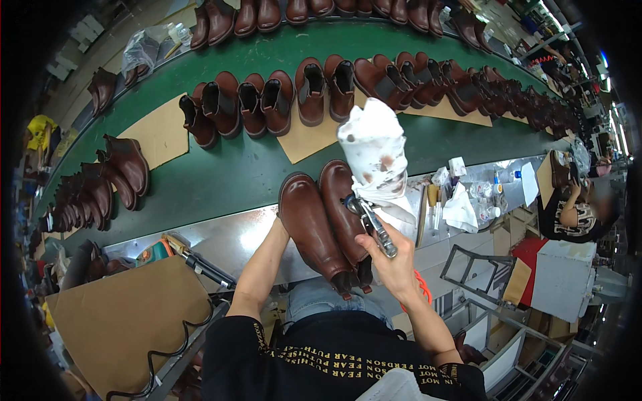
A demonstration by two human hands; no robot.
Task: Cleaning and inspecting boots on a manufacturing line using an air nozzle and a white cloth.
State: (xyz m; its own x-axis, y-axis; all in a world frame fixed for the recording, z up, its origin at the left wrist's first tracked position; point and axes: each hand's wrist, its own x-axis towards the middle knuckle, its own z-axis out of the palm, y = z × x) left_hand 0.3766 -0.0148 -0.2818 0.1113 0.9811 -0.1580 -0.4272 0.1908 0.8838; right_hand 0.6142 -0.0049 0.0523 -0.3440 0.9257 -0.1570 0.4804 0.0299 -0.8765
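Right hand point(394, 257) at frame centre grips metal spray tool point(372, 224) wrapped in stained white cloth point(374, 157). Left hand point(281, 227) behind pair of glossy brown leather boots point(324, 224); grip cannot be told.

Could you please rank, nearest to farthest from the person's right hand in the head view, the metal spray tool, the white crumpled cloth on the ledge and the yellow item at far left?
From the right hand:
1. Metal spray tool, held in it.
2. White crumpled cloth, up to the right on the ledge.
3. Yellow item, far left edge.

I see a long green belt point(247, 170) with many brown boots point(267, 100) and flat cardboard sheets point(160, 134) lying on it.
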